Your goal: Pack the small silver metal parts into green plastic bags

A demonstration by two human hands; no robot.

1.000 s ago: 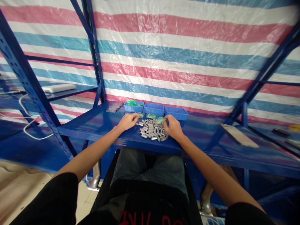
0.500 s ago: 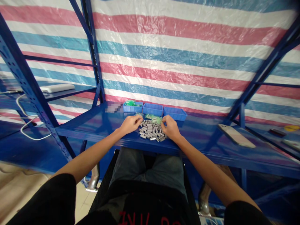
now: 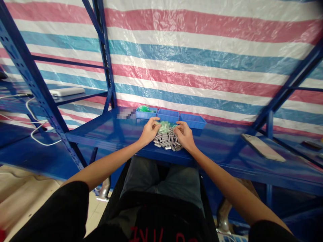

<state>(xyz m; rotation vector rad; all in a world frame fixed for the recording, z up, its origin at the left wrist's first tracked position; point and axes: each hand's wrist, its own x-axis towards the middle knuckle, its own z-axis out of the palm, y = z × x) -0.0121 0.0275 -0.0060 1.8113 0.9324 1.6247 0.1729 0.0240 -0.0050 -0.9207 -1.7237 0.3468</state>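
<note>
A pile of small silver metal cylinders (image 3: 168,141) lies on the blue table in front of me. Over its far side is a crumpled, see-through green plastic bag (image 3: 165,126). My left hand (image 3: 149,131) has its thumb and fingers closed at the bag's left edge. At the opposite edge, the curled fingers of my right hand (image 3: 186,136) pinch the bag, and the palm is beside the cylinders. What is inside the bag is too small to make out.
Behind the pile stand three blue bins: the left bin (image 3: 146,115) holds green plastic, beside a middle bin (image 3: 168,116) and a right bin (image 3: 193,121). A phone (image 3: 263,147) lies at the right. Blue rack posts (image 3: 37,70) rise at the sides.
My left hand has moved inward to the green bag, which now sits between both hands over the far part of the pile. The whole view has shifted slightly.
</note>
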